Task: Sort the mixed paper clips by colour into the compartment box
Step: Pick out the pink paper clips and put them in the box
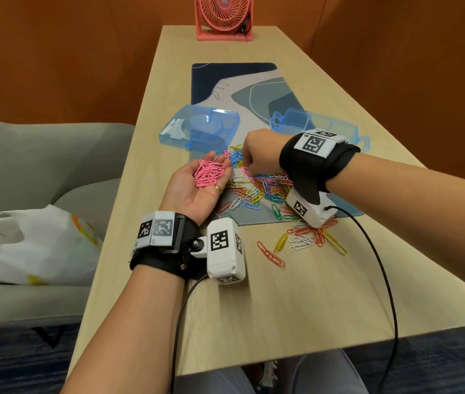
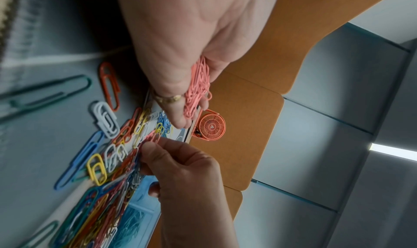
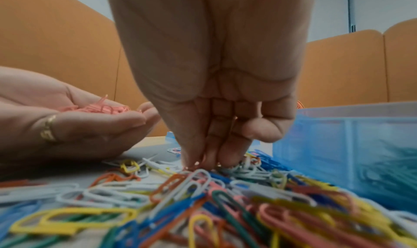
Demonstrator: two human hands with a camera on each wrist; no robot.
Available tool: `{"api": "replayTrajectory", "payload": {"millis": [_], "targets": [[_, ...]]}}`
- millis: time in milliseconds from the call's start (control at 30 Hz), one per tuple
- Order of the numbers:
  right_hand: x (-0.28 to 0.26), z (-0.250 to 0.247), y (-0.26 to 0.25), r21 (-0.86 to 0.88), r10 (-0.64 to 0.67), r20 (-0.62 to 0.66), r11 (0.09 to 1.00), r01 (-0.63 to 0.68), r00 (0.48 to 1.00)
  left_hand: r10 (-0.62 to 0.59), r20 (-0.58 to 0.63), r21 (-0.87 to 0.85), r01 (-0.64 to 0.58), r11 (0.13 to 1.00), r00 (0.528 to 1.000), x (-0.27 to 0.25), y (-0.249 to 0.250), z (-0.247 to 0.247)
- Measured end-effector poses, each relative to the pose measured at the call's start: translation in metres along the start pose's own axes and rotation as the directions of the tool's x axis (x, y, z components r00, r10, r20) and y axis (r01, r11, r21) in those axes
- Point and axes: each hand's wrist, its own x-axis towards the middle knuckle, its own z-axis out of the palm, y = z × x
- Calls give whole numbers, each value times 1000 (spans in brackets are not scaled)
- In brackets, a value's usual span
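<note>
Left palm full of pink clips, right fingers down in the mixed pile.

My left hand (image 1: 197, 186) lies palm up at the near-left edge of the desk mat (image 1: 242, 89), fingers loosely cupped, not clamped, under a heap of pink paper clips (image 1: 209, 174); a gold ring (image 1: 219, 189) sits on one finger. My right hand (image 1: 259, 155) hangs knuckles up over the mixed paper clips (image 1: 265, 191) on the mat's near end, thumb and fingertips (image 3: 228, 155) drawn together and touching the pile; in the left wrist view they pinch a pink clip (image 2: 153, 136). More clips spill off the mat's near edge onto the table (image 1: 282, 308). The blue compartment box (image 1: 315, 127) stands at the mat's right edge behind my right wrist, its lid (image 1: 200, 129) lying open-side up at the mat's left edge. A pink fan (image 1: 223, 17) stands beyond the mat's far end.
</note>
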Motion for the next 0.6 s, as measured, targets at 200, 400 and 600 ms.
{"api": "replayTrajectory", "payload": {"millis": [200,400,600], "targets": [[3,2,-5,-6,29,-28,1000,-29,999,2,1,7,-2,1000,1000,-1,-1,1],[5,3,-8,0,60,-20,998,-60,998,5,13,0,-5,1000,1000,0,0,1],[1,4,-6,-14,28,38,1000,-27,999,8,22,-13,-8,1000,1000,-1,0,1]]}}
